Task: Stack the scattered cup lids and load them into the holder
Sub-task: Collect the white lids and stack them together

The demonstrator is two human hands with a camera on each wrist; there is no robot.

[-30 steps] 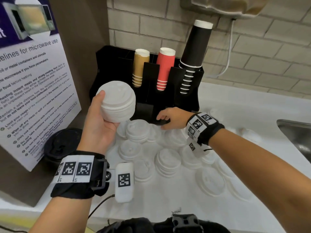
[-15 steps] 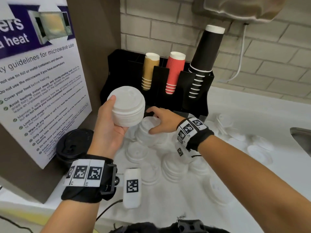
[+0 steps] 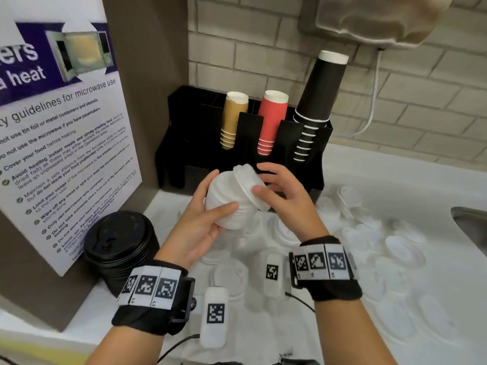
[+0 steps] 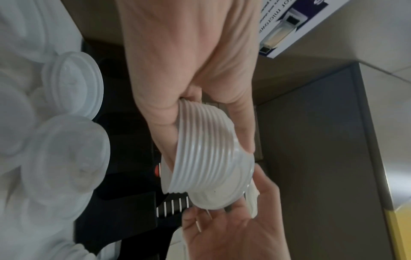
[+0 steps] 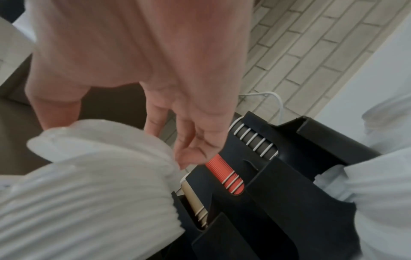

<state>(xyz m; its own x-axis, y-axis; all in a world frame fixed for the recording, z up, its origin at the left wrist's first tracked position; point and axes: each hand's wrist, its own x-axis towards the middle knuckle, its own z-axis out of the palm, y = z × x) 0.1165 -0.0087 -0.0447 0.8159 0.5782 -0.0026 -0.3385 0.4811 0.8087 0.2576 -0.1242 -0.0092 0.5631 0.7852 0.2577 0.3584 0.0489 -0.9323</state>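
Loose white lids (image 3: 400, 246) litter the surface at my 3 o'clock. My left hand (image 3: 203, 227) grips the lid stack (image 3: 226, 204); my right hand (image 3: 284, 198) pinches a tilted lid (image 3: 250, 185) onto it. Seated crooked, it may jam before reaching the holder (image 3: 184, 143) at 12.

Head view downward; blurry wrist views close, sharing holder (image 3: 242, 143).

Bare forearms w/ black wristbands (image 3: 147, 306), b&w square-code tags, white camera pods (image 3: 214, 316).
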